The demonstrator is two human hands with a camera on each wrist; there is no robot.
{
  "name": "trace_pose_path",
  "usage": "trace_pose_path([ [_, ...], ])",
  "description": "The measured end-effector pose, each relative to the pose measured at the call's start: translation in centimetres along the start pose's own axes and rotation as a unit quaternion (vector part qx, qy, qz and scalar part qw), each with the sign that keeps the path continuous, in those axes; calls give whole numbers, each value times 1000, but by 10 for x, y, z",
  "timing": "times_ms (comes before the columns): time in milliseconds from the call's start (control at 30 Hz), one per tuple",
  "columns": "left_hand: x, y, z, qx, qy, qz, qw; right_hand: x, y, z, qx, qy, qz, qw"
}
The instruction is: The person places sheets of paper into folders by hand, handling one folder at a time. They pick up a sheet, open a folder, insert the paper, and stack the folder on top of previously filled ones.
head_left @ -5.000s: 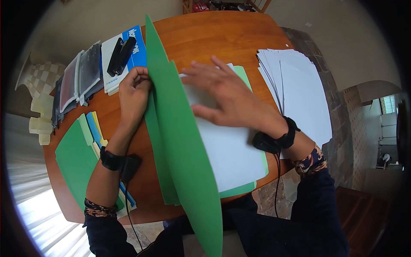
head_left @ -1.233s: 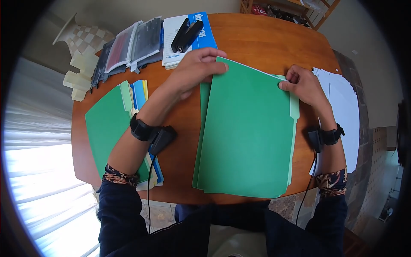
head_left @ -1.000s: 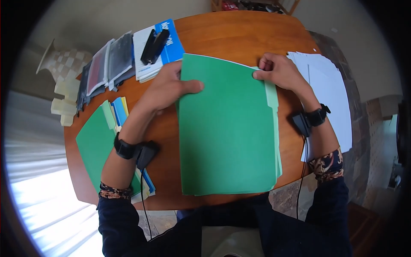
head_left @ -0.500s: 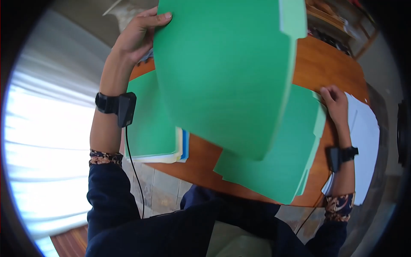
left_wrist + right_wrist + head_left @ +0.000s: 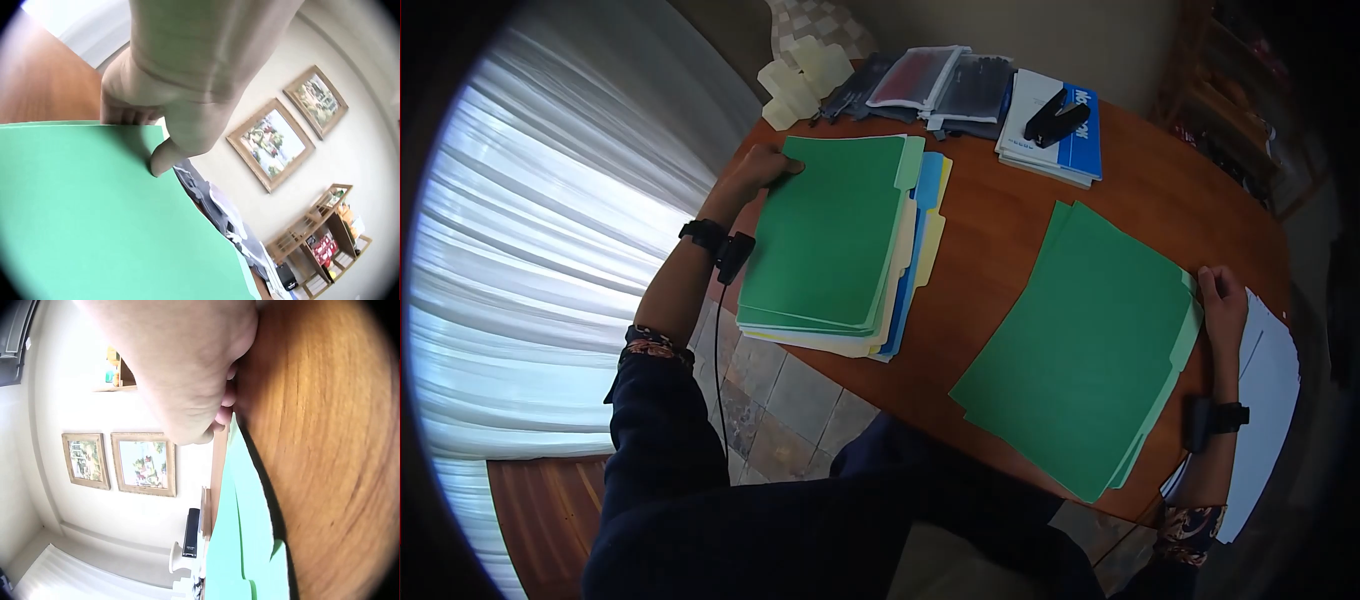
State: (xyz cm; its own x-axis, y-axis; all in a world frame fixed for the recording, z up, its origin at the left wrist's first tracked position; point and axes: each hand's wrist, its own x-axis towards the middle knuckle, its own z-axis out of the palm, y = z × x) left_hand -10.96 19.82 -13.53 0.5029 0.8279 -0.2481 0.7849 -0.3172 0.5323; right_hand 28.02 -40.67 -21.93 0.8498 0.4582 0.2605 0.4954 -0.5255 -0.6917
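In the head view my left hand [image 5: 762,170] holds the top-left corner of a green file folder [image 5: 830,230], thumb on its face. That folder lies on a stack of green, cream, blue and yellow folders [image 5: 928,225] at the table's left. The left wrist view shows the thumb on the green sheet and the other fingers curled at its edge. On the right, my right hand [image 5: 1224,300] pinches the upper right corner of another green folder [image 5: 1080,350], its fingers curled. Beneath this one, further green folder edges stick out.
Behind the left stack lie zippered pouches [image 5: 970,90] and a cream cross-shaped piece [image 5: 805,80]. A black stapler [image 5: 1057,118] rests on notebooks [image 5: 1083,150]. White paper sheets [image 5: 1265,400] lie under the right forearm, on the wooden table [image 5: 990,240].
My left hand has lifted a green folder off the right pile, carried it left and laid it on the left stack. My right hand has stayed at the right pile's corner.
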Motion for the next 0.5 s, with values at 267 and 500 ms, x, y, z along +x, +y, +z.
trace_pose_path([
  [267,-78,120,64,297,87,308,900,-13,-32,-6,-61,29,24,997],
  [500,-183,264,217,98,-96,622,771,-11,-26,-6,-60,10,53,997],
])
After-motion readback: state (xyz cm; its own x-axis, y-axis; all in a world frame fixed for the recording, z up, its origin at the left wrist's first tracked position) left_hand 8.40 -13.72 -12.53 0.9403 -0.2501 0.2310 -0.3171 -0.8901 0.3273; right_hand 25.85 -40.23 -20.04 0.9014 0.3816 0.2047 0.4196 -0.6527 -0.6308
